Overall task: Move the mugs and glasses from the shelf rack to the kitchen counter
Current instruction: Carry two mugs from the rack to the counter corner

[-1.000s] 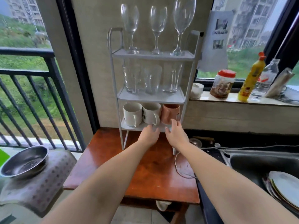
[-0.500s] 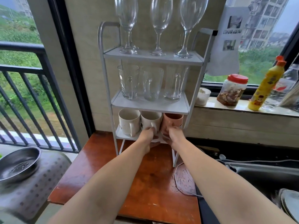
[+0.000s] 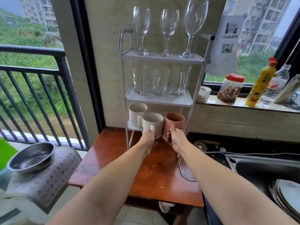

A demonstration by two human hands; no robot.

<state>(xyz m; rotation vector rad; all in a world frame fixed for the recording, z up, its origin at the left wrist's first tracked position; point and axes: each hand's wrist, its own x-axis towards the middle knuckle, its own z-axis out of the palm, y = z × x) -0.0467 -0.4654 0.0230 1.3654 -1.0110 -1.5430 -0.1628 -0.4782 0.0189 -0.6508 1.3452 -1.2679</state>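
Both hands have lifted mugs off the bottom shelf since a moment ago. At centre frame, left hand (image 3: pixel 148 139) fingers close around the white mug (image 3: pixel 152 123) handle; right hand (image 3: pixel 174 138) fingers grip the terracotta mug (image 3: pixel 175 121). One cream mug (image 3: pixel 136 111), tumblers and wine glasses remain on the shelf rack (image 3: pixel 158 99); nothing has reached the desk yet.

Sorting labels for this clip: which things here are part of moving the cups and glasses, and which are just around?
Part of the job:
- white mug in left hand
- pink mug in right hand
- second white mug
- three glass mugs
- three wine glasses
- shelf rack

Just around:
- steel bowl
- red-lidded jar
- yellow bottle
- plates
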